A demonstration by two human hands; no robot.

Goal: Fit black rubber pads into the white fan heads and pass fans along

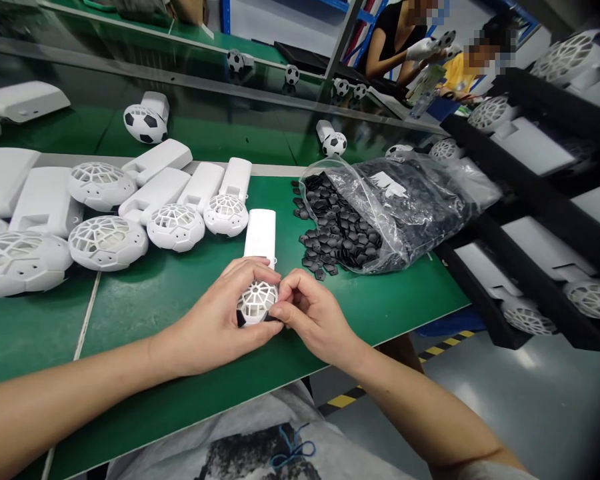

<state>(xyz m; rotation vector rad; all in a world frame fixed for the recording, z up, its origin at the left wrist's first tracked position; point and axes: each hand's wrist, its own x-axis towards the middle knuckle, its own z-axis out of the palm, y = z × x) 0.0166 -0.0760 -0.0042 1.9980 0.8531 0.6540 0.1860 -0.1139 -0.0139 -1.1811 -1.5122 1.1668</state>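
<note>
honestly, the green table (145, 307) is pretty crowded: a bunch of white casings (45, 193) on the left, then a floppy clear bag (430, 207) lying open on the right. left hand (215, 317) is wrapped around the lattice ball end of one white unit (261, 235), which sits right in front of the person, between the casings and the bag. right hand (317, 320) has thumb and finger bunched at the ball's right edge; can't tell if they're gripping something or just pressing. imo if the left grip slackens, the ball could twist under that thumb, and a hard off-centre push might crack the thin ribs. smallest stuff, black pieces (325, 250), spills from the bag's mouth, so a careless forearm could scatter them.
</note>
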